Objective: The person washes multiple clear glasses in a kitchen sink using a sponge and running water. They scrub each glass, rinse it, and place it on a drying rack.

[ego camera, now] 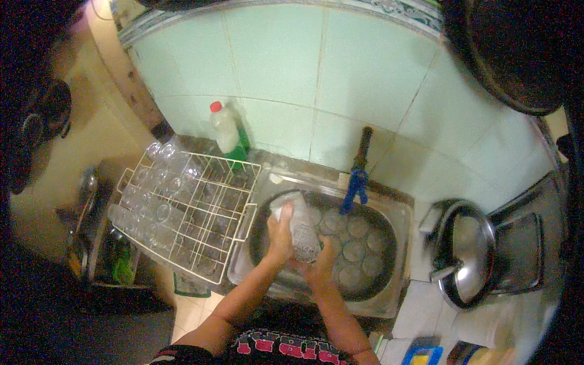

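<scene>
Over the sink (404,273), both hands hold a whitish, see-through cup or glass (301,228), tilted. My left hand (280,235) grips its left side, with the thumb laid along it. My right hand (320,264) holds the lower right end, and some of its fingers are hidden behind the piece. Below, in the oval basin, stand several round-rimmed glasses (353,251) packed close together. A tap with a blue handle (357,185) reaches over the back of the basin.
Left of the sink, a white wire rack (222,201) carries several clear glasses (159,212). Behind it stands a red-capped bottle (224,127) with green liquid. To the right are a pan with a shiny lid (470,255) and a blue-and-yellow item (422,355). A dark round pan (511,54) hangs upper right.
</scene>
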### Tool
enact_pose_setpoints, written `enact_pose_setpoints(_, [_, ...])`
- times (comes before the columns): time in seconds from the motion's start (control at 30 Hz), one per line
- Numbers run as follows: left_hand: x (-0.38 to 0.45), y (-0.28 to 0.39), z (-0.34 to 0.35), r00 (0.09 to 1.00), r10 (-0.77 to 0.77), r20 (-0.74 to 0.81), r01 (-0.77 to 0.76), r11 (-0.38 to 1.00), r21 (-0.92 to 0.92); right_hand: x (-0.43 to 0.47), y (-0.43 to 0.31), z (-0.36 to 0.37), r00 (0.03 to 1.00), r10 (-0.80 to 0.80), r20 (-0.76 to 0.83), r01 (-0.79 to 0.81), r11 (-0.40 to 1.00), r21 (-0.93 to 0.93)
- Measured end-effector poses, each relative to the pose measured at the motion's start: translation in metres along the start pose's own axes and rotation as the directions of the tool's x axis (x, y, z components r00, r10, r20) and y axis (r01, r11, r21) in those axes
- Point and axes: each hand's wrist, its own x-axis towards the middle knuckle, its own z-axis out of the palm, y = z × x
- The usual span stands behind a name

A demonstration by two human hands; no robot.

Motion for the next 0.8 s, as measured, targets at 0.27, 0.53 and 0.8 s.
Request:
enact_pose_setpoints(0.27, [-0.023, 0.006, -0.036, 0.592, 0.503, 0.63, -0.804, 0.31, 0.507, -0.003, 0.027, -0.02, 0.962, -0.015, 0.273, -0.09, 0.926, 0.366])
enact_pose_setpoints(0.53, [-0.036, -0.113, -0.079, 0.832, -0.111, 0.543, -0.027, 0.97, 0.24, 0.044, 0.044, -0.057, 0.98, 0.15, 0.127, -0.191, 0.883, 0.429])
enact_pose_setpoints(0.8, [-0.071, -0.176, -0.069, 0.749, -0.008, 0.663, -0.446, 0.734, 0.513, 0.036, 0.017, -0.04, 0.994, -0.098, 0.037, 0.072, 0.897, 0.436])
